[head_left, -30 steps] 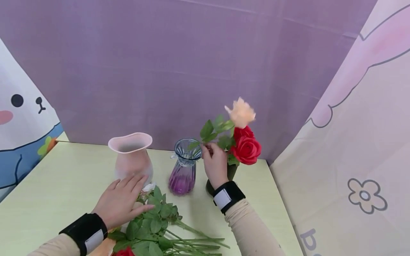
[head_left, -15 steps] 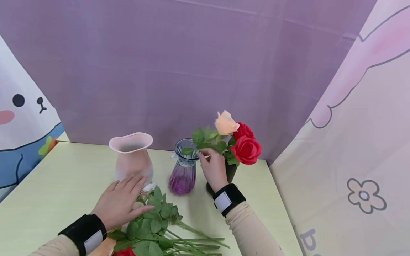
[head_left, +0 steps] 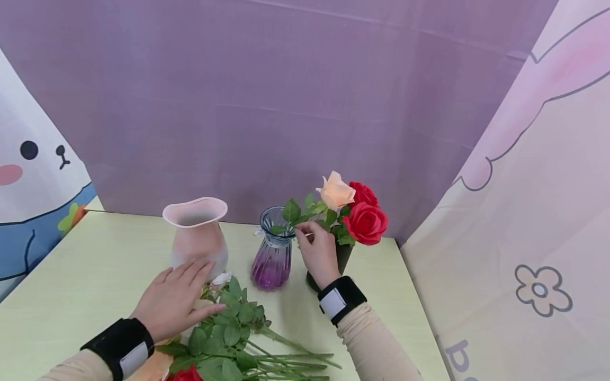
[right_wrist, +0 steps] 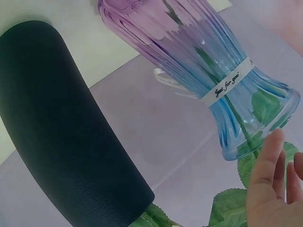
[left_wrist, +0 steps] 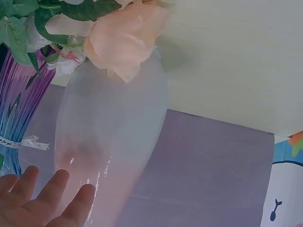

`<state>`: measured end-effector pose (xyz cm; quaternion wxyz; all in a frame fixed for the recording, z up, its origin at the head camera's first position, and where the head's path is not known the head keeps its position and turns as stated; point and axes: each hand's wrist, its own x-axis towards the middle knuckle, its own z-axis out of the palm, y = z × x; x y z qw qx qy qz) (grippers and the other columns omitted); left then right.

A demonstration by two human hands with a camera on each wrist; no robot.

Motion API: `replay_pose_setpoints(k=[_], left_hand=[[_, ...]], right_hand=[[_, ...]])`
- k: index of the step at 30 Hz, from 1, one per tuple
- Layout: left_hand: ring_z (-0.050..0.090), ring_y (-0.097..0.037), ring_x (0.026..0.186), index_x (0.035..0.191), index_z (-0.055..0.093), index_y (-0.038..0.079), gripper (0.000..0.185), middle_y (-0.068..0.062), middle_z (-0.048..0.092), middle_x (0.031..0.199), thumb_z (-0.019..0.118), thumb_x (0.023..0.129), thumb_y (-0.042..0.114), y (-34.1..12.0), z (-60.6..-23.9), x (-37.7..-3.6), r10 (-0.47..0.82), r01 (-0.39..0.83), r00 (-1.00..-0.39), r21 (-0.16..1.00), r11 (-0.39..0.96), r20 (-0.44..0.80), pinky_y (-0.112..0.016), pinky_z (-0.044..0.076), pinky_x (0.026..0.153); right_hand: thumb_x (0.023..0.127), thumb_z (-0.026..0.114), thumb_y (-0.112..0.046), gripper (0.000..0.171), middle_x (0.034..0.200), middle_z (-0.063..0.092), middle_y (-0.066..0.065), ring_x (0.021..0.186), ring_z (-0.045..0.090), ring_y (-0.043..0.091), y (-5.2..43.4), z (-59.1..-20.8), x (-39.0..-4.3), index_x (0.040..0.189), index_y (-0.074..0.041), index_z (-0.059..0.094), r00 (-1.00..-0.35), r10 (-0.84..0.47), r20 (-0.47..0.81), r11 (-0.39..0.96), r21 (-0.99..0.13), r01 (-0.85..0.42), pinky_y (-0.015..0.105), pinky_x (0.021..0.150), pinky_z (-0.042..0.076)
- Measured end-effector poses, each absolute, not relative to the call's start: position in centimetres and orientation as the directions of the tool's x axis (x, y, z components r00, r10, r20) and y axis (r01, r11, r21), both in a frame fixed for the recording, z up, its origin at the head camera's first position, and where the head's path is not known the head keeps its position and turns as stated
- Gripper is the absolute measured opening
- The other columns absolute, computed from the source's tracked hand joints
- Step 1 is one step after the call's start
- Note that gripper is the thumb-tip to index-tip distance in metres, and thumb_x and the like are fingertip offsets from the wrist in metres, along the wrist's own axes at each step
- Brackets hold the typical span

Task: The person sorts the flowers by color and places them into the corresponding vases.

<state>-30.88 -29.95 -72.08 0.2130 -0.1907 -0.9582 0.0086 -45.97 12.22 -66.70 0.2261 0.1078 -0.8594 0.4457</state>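
Note:
My right hand (head_left: 318, 251) pinches the stem of a peach rose (head_left: 337, 191) right at the rim of a blue-to-purple glass vase (head_left: 271, 264). In the right wrist view the stem (right_wrist: 235, 116) runs down inside the glass, and one leaf (right_wrist: 266, 105) sits within its neck. Leaves outside the mouth partly hide behind my fingers (right_wrist: 267, 165). My left hand (head_left: 173, 301) lies with spread, straight fingers over the heads of a pile of cut roses (head_left: 231, 336), fingertips overlapping the pink vase (head_left: 197, 241). The left wrist view shows that vase close by, beside a lying peach bloom (left_wrist: 125, 42).
Right of the glass vase stands a dark vase (right_wrist: 61, 123) holding two red roses (head_left: 366, 223). Loose stems (head_left: 295, 360) stretch across the table's front. A purple cloth (head_left: 295, 106) hangs behind the table, with a printed cloth (head_left: 538, 211) along the right side.
The peach rose has come down and left, its stem going deeper into the glass vase and its leaves nearing the rim. My right hand moved down slightly; my left hand stayed almost still.

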Motion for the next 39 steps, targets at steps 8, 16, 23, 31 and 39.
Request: replay_pose_setpoints(k=[8,16,23,31,39], left_hand=[[0.010,-0.017,0.155,0.159,0.014,0.039,0.113,0.013,0.006,0.167,0.040,0.067,0.098,-31.2,-72.3,-30.3,0.355,0.350,-0.846,-0.088,0.933,0.397,-0.074,0.022,0.112],[0.017,-0.021,0.154,0.158,0.015,0.040,0.108,0.015,0.008,0.166,0.042,0.070,0.096,-33.0,-73.5,-29.7,0.341,0.343,-0.859,-0.066,0.937,0.382,-0.070,0.017,0.114],[0.020,-0.026,0.153,0.158,0.013,0.042,0.111,0.017,0.008,0.166,0.041,0.067,0.098,-34.3,-75.2,-29.3,0.310,0.301,-0.882,-0.083,0.950,0.356,-0.075,0.004,0.115],[0.013,-0.022,0.155,0.158,0.015,0.042,0.112,0.018,0.010,0.165,0.042,0.066,0.098,-35.0,-76.6,-29.0,0.325,0.316,-0.877,-0.085,0.945,0.354,-0.074,0.005,0.116],[0.016,-0.020,0.154,0.158,0.015,0.042,0.108,0.019,0.009,0.165,0.043,0.068,0.096,-35.1,-78.4,-28.1,0.332,0.335,-0.879,-0.051,0.941,0.343,-0.072,0.009,0.116]], right_hand=[[0.093,0.064,-0.050,0.019,0.102,0.072,-0.010,0.077,0.063,0.001,11.6,-66.3,-44.4,0.113,-0.049,0.064,-0.868,-0.016,0.497,0.555,-0.718,-0.421,0.025,0.057,0.054],[0.094,0.063,-0.049,0.017,0.102,0.072,-0.012,0.082,0.062,0.000,11.1,-65.9,-41.4,0.111,-0.048,0.065,-0.852,-0.081,0.517,0.565,-0.680,-0.467,0.023,0.064,0.055],[0.094,0.069,-0.036,0.021,0.100,0.073,-0.008,0.082,0.065,0.005,10.7,-66.9,-38.7,0.111,-0.047,0.066,-0.842,-0.131,0.523,0.541,-0.674,-0.503,0.021,0.066,0.056],[0.093,0.069,-0.037,0.022,0.097,0.070,-0.012,0.077,0.063,0.003,10.9,-70.0,-37.2,0.112,-0.048,0.065,-0.841,-0.197,0.505,0.537,-0.662,-0.523,0.019,0.062,0.053],[0.094,0.068,-0.040,0.021,0.098,0.069,-0.017,0.078,0.061,0.000,10.4,-72.1,-35.8,0.113,-0.049,0.064,-0.840,-0.294,0.456,0.538,-0.648,-0.540,0.018,0.062,0.051]])
